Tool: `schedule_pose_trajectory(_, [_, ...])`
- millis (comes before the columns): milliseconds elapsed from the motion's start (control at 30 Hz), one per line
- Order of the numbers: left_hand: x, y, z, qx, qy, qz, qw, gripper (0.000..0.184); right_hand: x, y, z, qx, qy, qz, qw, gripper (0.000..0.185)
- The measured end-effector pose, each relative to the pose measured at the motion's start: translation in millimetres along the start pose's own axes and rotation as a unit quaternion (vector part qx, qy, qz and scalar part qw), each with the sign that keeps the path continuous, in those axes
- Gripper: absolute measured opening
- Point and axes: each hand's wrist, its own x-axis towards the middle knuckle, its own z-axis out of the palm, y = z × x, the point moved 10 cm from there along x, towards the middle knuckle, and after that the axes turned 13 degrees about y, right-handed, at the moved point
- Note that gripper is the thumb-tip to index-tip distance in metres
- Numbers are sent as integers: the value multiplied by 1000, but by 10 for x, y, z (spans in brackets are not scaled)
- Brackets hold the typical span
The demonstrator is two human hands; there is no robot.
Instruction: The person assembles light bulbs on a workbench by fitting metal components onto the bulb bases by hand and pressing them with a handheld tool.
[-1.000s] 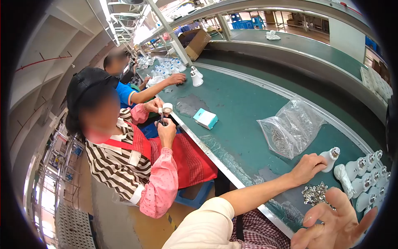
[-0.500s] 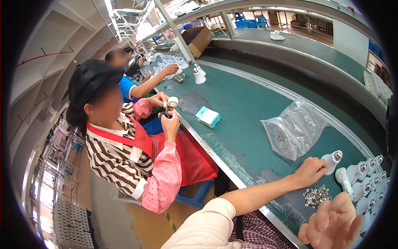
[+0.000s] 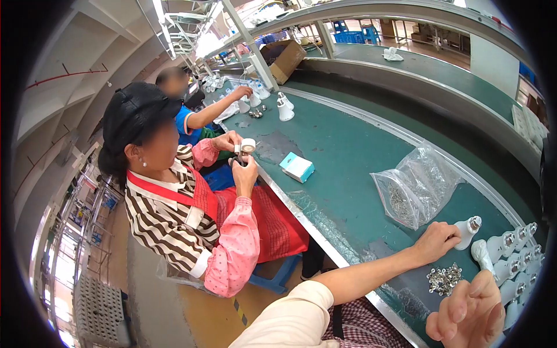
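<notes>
My left hand (image 3: 436, 243) reaches over the green bench with its fingers closed at the side of an upright white lamp housing (image 3: 466, 234) that has a metal cap on top. My right hand (image 3: 471, 310) is at the lower right, palm turned up, fingers loosely curled and thumb apart, with nothing visible in it. Between the hands lies a small heap of shiny metal parts (image 3: 444, 279). Several more white lamp housings (image 3: 506, 270) stand in rows at the right edge, partly behind my right hand. A white wrapped piece (image 3: 481, 255) lies beside them.
A clear plastic bag (image 3: 413, 188) of small metal pieces lies beyond my left hand. A white-and-teal box (image 3: 297, 167) rests mid-bench. At left, a co-worker in a red apron (image 3: 255, 223) holds a white roll (image 3: 248, 145). Farther back, another person reaches toward white housings.
The whole view has shifted slightly. My left hand stays at the same lamp housing, and my right hand keeps nearly the same curled pose.
</notes>
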Motion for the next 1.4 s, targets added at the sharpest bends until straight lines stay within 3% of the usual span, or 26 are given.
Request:
schedule_pose_trajectory(300, [13,28,-72,4,87,41,995,12,27,15,-26,-10,28,4,1000,54])
schedule_pose_trajectory(400, [10,-6,-66,-53,58,-12,997,16,19,14,-55,-11,31,4,999,55])
schedule_pose_trajectory(600, [-7,68,21,6,-2,50,999,19,-26,-3,-68,-6,21,0,1000,56])
schedule_pose_trajectory(700, [-19,-60,-5,-62,38,-55,996,21,-65,-40,-70,-3,4,-3,1000,55])
schedule_pose_trajectory(867, [-80,-127,139,-19,-33,-99,994,18,-171,-32,-104,-15,-31,20,999,57])
schedule_pose_trajectory(900, [-77,-88,120,-18,-23,-87,996,16,-196,-35,-109,-37,-37,21,998,69])
schedule_pose_trajectory(933, [-57,-57,113,-16,-15,-74,997,15,-197,-73,-129,-34,-28,12,999,69])
schedule_pose_trajectory(1000, [-58,-65,113,4,-7,-57,998,16,-225,-124,-12,-24,-86,-2,996,84])
schedule_pose_trajectory(1067, [-58,-8,113,45,-5,-14,999,16,-302,-230,87,39,-187,-68,979,96])
schedule_pose_trajectory(1133, [-55,21,154,24,-3,-29,999,16,-392,-324,140,73,-306,-111,943,101])
schedule_pose_trajectory(1233, [-116,0,246,8,-12,-105,994,16,-549,-345,-151,60,-187,-134,971,91])
schedule_pose_trajectory(1333, [-111,52,219,28,-18,-82,996,15,-676,-446,-238,24,-95,-153,983,75])
schedule_pose_trajectory(1400, [-86,149,225,39,-16,-18,999,15,-822,-578,-273,-8,-35,-169,985,65])
